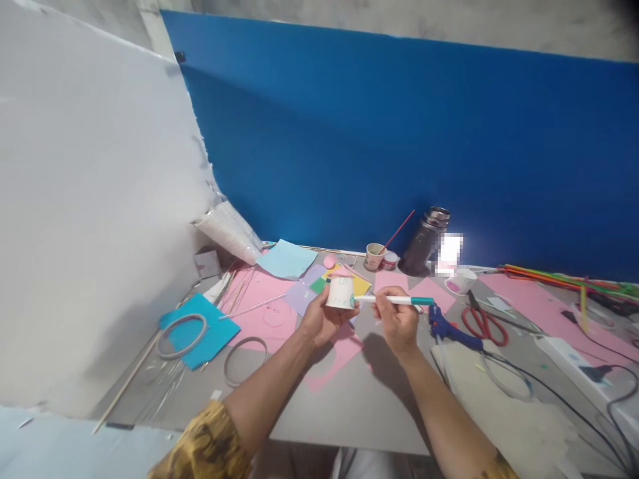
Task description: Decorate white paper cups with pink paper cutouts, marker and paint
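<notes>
Two bare hands are at work over the grey table (324, 419), seen from the wearer's head. The left hand (319, 319) is closed around a white paper cup (340, 293), thumb up its left side and fingertips showing by its lower right edge. The cup is raised above the papers, narrower end up, so it stands out over the palm rather than deep in it, with its marked side bare to us. Green marks are drawn there: a window-like shape near the top, smaller strokes along the bottom and a round patch at the right.

The right hand (398, 319) pinches a white marker (399, 301) between thumb and fingers, well behind the tip. The marker lies nearly level, its teal end out to the right and its tip at the round patch; whether it touches, I can't tell.

Beneath and left of the cup spreads pink paper (269, 313), with a bright blue sheet (219, 326) farther left. To the right, near the marker's teal end, lies a blue glue gun (452, 329), then red-handled scissors (484, 326). On the far side a dark flask (422, 246) leans before the blue board (374, 133).
</notes>
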Action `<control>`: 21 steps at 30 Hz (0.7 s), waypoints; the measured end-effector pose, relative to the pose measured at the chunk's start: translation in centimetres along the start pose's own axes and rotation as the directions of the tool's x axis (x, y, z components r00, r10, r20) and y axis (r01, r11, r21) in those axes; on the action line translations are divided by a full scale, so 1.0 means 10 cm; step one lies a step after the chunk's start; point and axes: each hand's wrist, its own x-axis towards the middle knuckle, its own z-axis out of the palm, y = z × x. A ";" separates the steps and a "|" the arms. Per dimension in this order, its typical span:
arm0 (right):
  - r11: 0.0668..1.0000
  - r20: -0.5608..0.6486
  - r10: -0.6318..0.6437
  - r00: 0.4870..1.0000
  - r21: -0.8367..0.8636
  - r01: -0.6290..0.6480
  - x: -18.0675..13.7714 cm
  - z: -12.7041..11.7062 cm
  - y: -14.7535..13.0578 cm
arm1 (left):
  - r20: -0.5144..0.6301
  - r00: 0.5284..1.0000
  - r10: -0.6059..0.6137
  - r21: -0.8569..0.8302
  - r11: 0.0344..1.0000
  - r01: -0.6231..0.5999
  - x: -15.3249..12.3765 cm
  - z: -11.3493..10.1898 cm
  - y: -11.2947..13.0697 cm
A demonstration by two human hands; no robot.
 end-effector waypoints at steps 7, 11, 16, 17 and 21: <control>0.968 0.017 0.166 0.986 0.188 -0.167 0.01 0.03 0.04 | -0.044 0.999 -0.007 -0.037 0.999 0.005 0.02 -0.02 0.02; 0.873 -0.105 0.318 0.942 0.421 -0.247 0.13 0.03 0.15 | -0.003 1.000 -0.016 -0.043 0.999 0.016 0.00 -0.04 0.05; 0.848 -0.151 0.390 0.908 0.443 -0.291 0.17 0.07 0.24 | -0.028 1.000 0.011 -0.022 1.000 -0.011 -0.01 -0.04 0.09; 0.861 -0.165 0.390 0.906 0.415 -0.295 0.15 0.08 0.25 | -0.033 0.999 0.011 -0.019 1.000 -0.011 -0.01 -0.03 0.10; 0.970 -0.193 0.243 0.951 0.075 -0.232 0.02 0.11 0.28 | -0.014 1.000 0.010 -0.016 1.000 -0.010 0.00 -0.04 0.11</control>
